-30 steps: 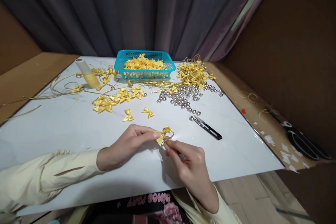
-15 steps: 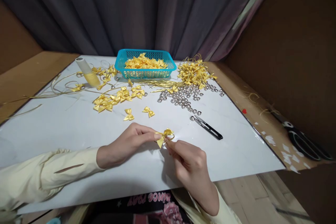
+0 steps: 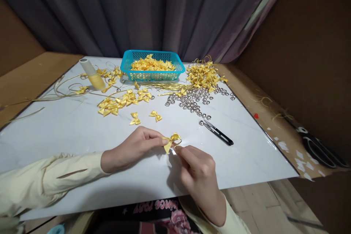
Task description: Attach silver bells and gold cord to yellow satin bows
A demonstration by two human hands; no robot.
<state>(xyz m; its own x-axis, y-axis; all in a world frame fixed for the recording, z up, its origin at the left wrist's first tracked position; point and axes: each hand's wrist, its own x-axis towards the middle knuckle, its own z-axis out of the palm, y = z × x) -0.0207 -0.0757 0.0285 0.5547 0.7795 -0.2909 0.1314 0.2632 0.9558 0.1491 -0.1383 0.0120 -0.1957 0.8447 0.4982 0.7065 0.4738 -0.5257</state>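
Observation:
A yellow ribbon bow (image 3: 170,143) is pinched between the thumb and fingers of my left hand (image 3: 139,145), just above the table. From the bow a gold cord (image 3: 179,141) curves out in a small loop. My right hand (image 3: 199,172) is closed close by on the right, its fingertips pinching the cord near the bow. Just beyond my hands lie two single yellow bows (image 3: 135,119) on the white table. Black thread snips (image 3: 219,134) rest to the right, their tips beside a small silver bead (image 3: 201,123).
A blue basket (image 3: 152,76) of yellow bows stands at the back. Silver beads (image 3: 192,100) spread in front of a bow pile (image 3: 204,75). Gold cords (image 3: 167,86) lie across the middle. A glue bottle (image 3: 93,75) leans at left. Black scissors (image 3: 315,148) lie on the right edge.
My right hand has drawn slightly away from the bow, down and to the right, with the cord loop still at its fingertips. My left hand has barely moved.

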